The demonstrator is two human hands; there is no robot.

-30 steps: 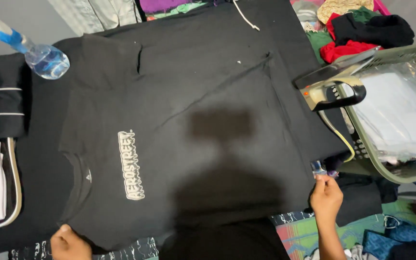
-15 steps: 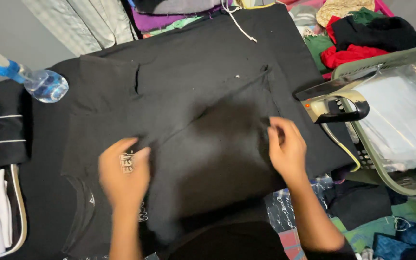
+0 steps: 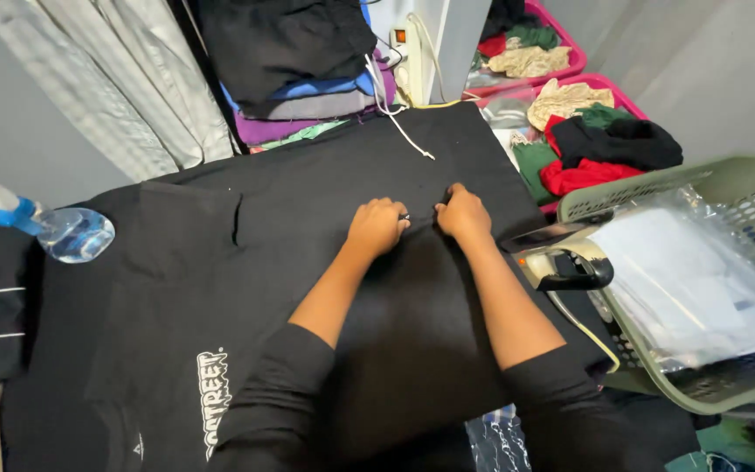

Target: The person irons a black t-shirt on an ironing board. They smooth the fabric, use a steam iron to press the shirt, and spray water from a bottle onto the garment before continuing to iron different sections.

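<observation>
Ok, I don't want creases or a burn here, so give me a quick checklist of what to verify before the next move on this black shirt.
1. Both hands on the black T-shirt: ok; left hand and right hand are closed side by side on its far part.
2. Shirt lies flat: not ok, a fold shows at the left.
3. Iron clear of the hands: ok, beside the right forearm.
4. Iron on or off: cannot tell.
5. Spray bottle off the shirt: ok, lying at the left edge.
</observation>
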